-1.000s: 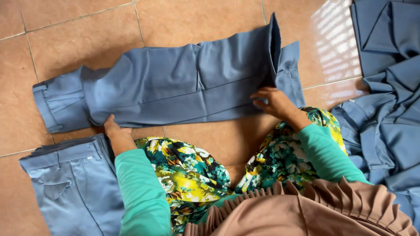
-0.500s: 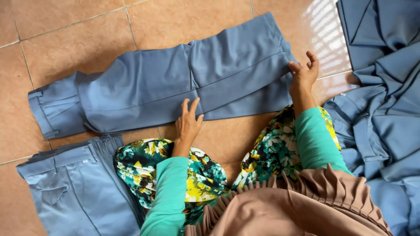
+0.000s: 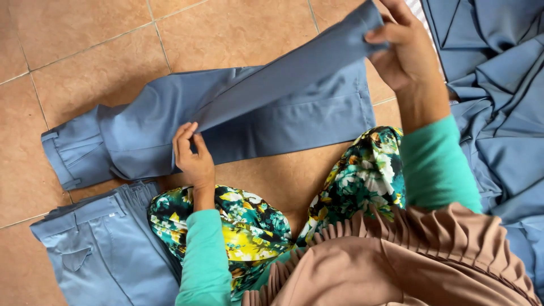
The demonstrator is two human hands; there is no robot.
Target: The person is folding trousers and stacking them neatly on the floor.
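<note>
The blue trousers (image 3: 249, 122) lie across the tiled floor (image 3: 102, 62), waistband to the left, legs running right. The upper leg is lifted off the lower one. The right hand (image 3: 405, 54) raises its hem at far right, fingers pinched on the cloth edge. The left hand (image 3: 192, 156) holds the same leg near the middle, fingers clenched on the fold, close to the person's knees.

To do this fold well, I judge both hands should keep the leg taut between them, so the crease runs straight and the edges meet the lower leg squarely. The hem wants to come over evenly, without the cloth twisting or bunching at the left hand.

I count one pair of trousers in hand. A second pair (image 3: 96, 249) lies near left, just beside the person's floral skirt (image 3: 243, 226), touching the first pair's waistband or nearly so. At right sits one heap of blue cloth (image 3: 498, 113); how many garments are in it I cannot tell. Two hands, both with green sleeves.
</note>
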